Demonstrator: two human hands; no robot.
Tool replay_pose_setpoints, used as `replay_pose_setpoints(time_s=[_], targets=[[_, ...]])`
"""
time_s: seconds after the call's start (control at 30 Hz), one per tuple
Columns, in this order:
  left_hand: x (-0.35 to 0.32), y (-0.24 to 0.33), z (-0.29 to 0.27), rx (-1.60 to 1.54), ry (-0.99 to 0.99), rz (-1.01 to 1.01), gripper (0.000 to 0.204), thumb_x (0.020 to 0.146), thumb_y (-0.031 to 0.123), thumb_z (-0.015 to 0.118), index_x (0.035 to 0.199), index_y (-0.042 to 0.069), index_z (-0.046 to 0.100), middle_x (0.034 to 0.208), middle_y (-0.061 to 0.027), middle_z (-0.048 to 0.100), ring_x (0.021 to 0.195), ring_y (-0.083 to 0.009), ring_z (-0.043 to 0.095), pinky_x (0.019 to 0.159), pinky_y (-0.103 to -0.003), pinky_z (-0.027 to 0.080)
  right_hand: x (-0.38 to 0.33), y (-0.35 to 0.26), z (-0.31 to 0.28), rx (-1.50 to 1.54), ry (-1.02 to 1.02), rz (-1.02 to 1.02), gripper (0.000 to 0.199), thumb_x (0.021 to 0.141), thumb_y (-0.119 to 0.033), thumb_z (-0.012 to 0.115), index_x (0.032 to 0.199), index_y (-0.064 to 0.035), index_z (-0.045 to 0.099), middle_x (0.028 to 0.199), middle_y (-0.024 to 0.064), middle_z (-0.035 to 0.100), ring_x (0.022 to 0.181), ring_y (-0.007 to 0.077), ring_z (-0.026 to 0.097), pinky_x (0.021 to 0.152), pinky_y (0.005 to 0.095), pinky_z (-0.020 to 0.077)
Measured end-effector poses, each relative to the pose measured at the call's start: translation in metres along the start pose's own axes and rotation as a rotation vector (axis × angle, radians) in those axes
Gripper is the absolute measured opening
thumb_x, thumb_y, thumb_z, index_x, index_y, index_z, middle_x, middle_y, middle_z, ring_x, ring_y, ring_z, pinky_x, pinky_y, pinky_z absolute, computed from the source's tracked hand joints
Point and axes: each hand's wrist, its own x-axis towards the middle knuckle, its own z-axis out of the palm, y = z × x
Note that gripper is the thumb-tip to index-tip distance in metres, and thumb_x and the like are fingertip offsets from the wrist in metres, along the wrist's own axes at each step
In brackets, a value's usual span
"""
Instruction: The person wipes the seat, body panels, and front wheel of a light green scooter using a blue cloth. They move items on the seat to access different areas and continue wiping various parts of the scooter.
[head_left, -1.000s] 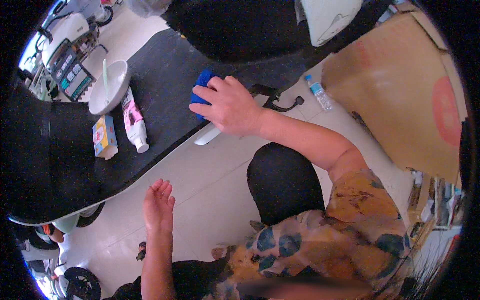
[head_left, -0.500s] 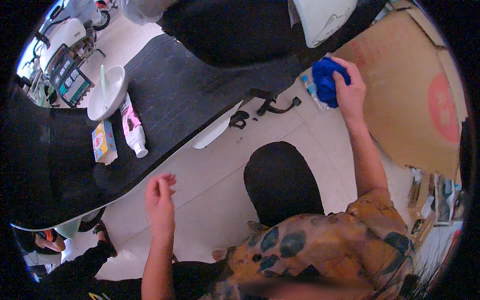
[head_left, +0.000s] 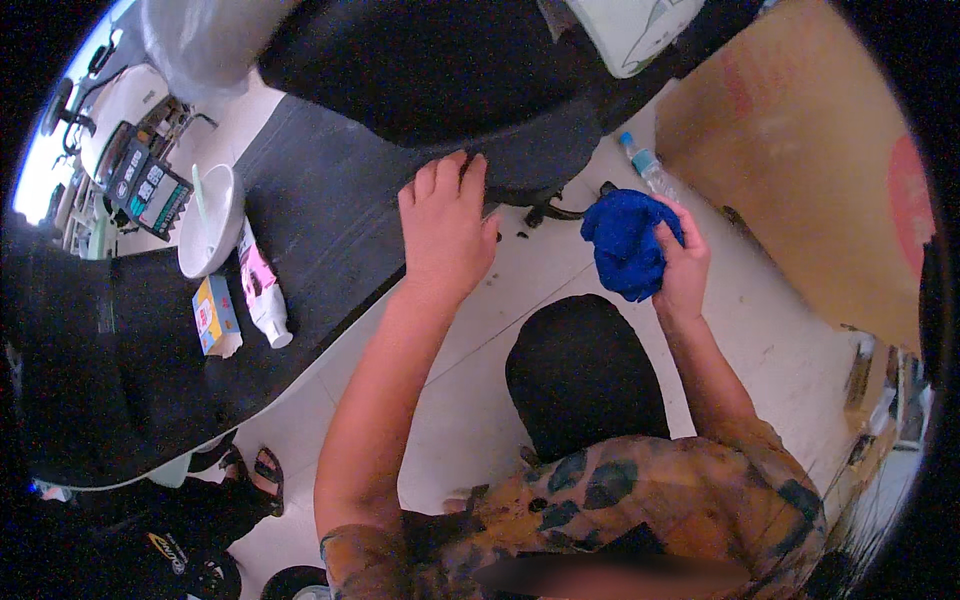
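A crumpled blue cloth is bunched in my right hand, with the thumb and fingers closed on it, above the tiled floor. My left hand lies palm down, with its fingers extended, over the edge of the long black surface; whether it presses on it I cannot tell. On that surface, to the left, are a white bowl with a pale green handle sticking out, a pink and white tube with a white cap, and a small yellow and blue box.
A large cardboard sheet stands at the right, with a clear plastic bottle on the floor beside it. Below my hands is a black rounded seat. A sandalled foot shows at lower left, and a white scooter stands at far left.
My right hand has brought the blue cloth down and to the left, away from the cardboard. My left hand has moved up and right to the black surface's edge, its fingers now extended.
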Motion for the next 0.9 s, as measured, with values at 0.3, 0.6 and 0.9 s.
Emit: replay_pose_setpoints(time_s=[0.3, 0.6, 0.9], targets=[[0.023, 0.011, 0.015, -0.051, -0.024, 0.022, 0.065, 0.066, 0.020, 0.082, 0.124, 0.007, 0.057, 0.127, -0.0110, 0.050, 0.114, -0.0329, 0.048, 0.094, -0.046, 0.039, 0.010, 0.007, -0.008, 0.197, -0.044, 0.172, 0.032, 0.091, 0.001, 0.053, 0.121, -0.0049, 0.062, 0.111, 0.0060, 0.065, 0.100, 0.0147, 0.059, 0.093, 0.0292, 0.0468], [0.044, 0.002, 0.000, -0.161, -0.089, 0.068, 0.054, 0.061, 0.012, 0.085, 0.111, 0.010, 0.063, 0.117, -0.0093, 0.052, 0.107, -0.0318, 0.051, 0.090, -0.043, 0.042, 0.021, 0.008, -0.007, 0.304, -0.065, 0.184, 0.033, 0.091, 0.001, 0.053, 0.121, -0.0056, 0.063, 0.110, 0.0067, 0.066, 0.098, 0.0144, 0.060, 0.091, 0.0286, 0.0480], [0.052, -0.005, -0.001, -0.205, -0.097, 0.105, 0.046, 0.066, 0.009, 0.080, 0.108, 0.008, 0.064, 0.111, -0.0135, 0.056, 0.105, -0.0346, 0.054, 0.091, -0.043, 0.045, 0.023, 0.020, -0.010, 0.290, -0.078, 0.195, 0.032, 0.091, -0.001, 0.055, 0.122, -0.0057, 0.063, 0.111, 0.0065, 0.066, 0.100, 0.0145, 0.061, 0.091, 0.0291, 0.0486]])
